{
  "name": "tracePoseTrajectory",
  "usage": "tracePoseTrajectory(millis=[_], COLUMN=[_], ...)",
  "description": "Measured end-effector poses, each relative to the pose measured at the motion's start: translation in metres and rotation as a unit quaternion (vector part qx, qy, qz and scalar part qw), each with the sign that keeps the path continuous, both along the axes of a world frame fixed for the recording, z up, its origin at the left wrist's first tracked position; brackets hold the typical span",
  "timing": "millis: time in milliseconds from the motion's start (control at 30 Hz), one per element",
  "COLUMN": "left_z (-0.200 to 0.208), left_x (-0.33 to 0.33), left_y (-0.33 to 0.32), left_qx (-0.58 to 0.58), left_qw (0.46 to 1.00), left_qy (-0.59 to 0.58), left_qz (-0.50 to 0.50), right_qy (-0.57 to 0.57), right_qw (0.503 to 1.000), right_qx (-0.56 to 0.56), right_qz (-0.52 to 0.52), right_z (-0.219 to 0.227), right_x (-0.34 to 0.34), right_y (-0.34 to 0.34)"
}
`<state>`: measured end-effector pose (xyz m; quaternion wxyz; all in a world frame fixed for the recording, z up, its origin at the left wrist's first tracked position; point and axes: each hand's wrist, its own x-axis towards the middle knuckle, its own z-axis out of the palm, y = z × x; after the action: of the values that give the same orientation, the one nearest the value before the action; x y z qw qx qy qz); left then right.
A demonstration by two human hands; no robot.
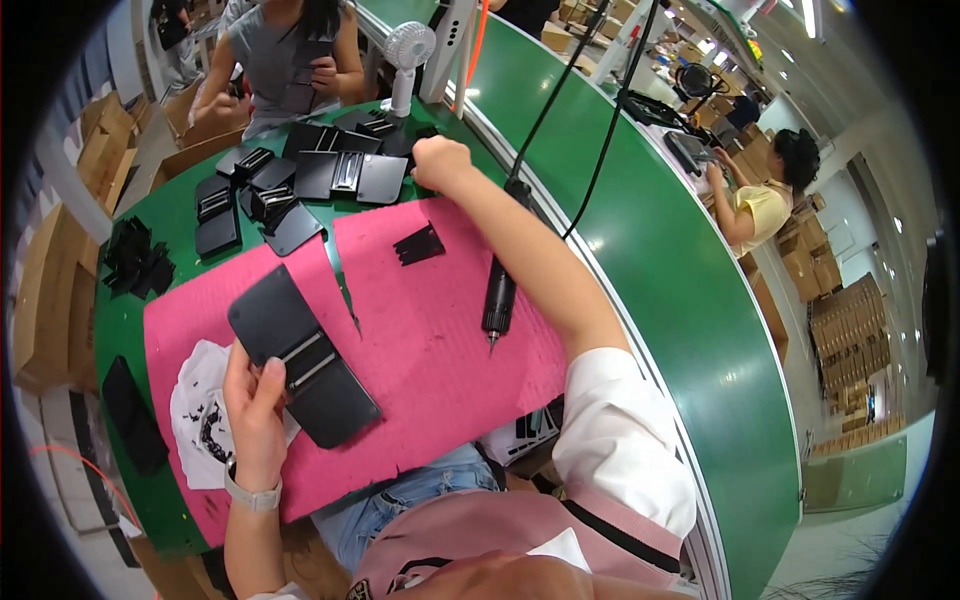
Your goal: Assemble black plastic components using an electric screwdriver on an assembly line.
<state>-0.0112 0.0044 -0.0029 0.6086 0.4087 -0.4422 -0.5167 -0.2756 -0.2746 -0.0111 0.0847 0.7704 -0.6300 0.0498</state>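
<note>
My left hand (255, 405) grips a black hinged two-panel piece (345, 400) by its edge, the thumb beside two silver bars at its middle. This piece is tilted above the pink mat (440, 350). At the far side of the mat, my right hand (440, 163) is stretched out with its fingers curled, next to a pile of similar black hinged pieces (382, 180); what its fingers hold, if anything, is hidden. Under my right forearm hangs a black electric screwdriver (498, 300), its tip pointing down. Small black strips (420, 245) lie on the mat.
White paper (190, 400) with tiny black screw-like bits lies left, beside a black slab (133, 415). More black parts (137, 258) are heaped at the left edge. A white fan (408, 50) stands at the back. Cables hang over the green conveyor (670, 290). Other people work beyond.
</note>
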Motion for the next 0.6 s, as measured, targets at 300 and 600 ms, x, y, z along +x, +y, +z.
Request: tracePoseTrajectory(millis=[300,600], left_z=[0.002,-0.007], left_x=[-0.006,-0.001], left_y=[0.001,0.003], left_qx=[0.080,0.100], left_qw=[0.994,0.989], left_qy=[0.068,0.106], left_qz=[-0.005,0.003], right_qy=[0.027,-0.189], right_qw=[0.995,0.979], right_qx=[0.088,-0.005], right_qz=[-0.049,0.071], right_z=[0.017,0.030], right_x=[0.012,-0.005], right_y=[-0.005,0.066])
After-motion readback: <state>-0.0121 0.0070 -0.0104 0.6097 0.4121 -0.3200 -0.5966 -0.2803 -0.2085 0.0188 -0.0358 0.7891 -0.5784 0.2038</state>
